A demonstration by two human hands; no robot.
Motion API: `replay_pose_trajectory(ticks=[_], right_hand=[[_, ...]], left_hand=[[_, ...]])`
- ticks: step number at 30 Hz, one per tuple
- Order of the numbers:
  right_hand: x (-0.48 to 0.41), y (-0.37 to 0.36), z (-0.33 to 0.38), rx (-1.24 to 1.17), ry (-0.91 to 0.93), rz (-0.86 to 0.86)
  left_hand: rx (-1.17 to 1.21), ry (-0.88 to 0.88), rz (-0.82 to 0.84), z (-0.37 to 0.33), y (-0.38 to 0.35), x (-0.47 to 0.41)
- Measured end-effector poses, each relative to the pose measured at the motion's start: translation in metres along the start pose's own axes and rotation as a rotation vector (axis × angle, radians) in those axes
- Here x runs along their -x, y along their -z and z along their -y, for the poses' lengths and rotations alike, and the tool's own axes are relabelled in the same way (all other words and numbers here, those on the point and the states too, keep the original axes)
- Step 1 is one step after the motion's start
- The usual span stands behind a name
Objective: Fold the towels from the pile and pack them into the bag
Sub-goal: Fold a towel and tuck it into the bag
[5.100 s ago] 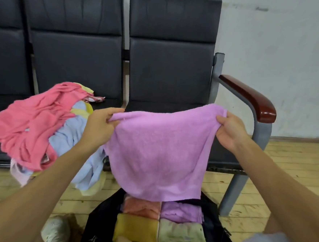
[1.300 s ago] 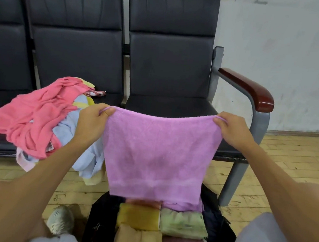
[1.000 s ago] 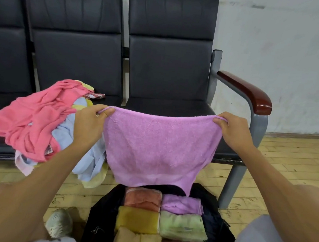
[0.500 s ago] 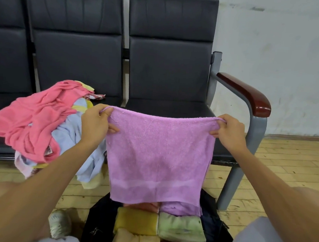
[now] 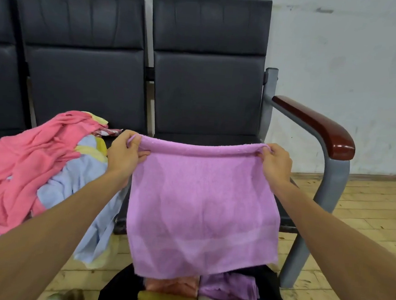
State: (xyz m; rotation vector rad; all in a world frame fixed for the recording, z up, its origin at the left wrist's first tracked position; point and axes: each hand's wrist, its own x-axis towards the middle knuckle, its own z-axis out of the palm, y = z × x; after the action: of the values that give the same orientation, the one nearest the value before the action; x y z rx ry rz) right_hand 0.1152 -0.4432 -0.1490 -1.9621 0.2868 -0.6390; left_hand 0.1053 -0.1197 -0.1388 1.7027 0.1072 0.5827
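Note:
I hold a purple towel (image 5: 202,208) stretched flat in the air in front of the right seat. My left hand (image 5: 124,154) pinches its top left corner and my right hand (image 5: 275,164) pinches its top right corner. The towel hangs straight down over the open black bag (image 5: 117,287) on the floor. Folded towels (image 5: 227,292) in orange, purple, yellow and green lie packed in the bag. The pile of unfolded towels (image 5: 34,166), pink on top with light blue and yellow under it, sits on the seat to the left.
A row of black padded seats (image 5: 206,89) stands against a white wall. A grey metal frame with a brown wooden armrest (image 5: 318,125) is at the right. The floor (image 5: 364,208) is pale wood planks.
The towel has been shaken out and now hangs flat and doubled, shorter than before. Both hands stay on the top corners and have moved slightly closer together.

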Motion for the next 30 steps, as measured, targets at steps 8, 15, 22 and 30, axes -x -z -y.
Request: replay_pose_trajectory(ticks=[8, 15, 22, 30], right_hand=[[-0.044, -0.043, -0.002, -0.135, 0.042, -0.052], [-0.047, -0.040, -0.015, -0.060, 0.058, -0.014], [-0.020, 0.006, -0.024, 0.162, 0.013, 0.319], [0.007, 0.031, -0.021, 0.794, 0.332, 0.792]], left_hand=[[-0.157, -0.121, 0.060, 0.029, -0.033, -0.052], [-0.143, -0.112, 0.140, 0.042, -0.033, -0.035], [-0.263, 0.135, 0.459, 0.033, 0.001, 0.008], [-0.711, -0.044, 0.852, 0.057, 0.023, 0.021]])
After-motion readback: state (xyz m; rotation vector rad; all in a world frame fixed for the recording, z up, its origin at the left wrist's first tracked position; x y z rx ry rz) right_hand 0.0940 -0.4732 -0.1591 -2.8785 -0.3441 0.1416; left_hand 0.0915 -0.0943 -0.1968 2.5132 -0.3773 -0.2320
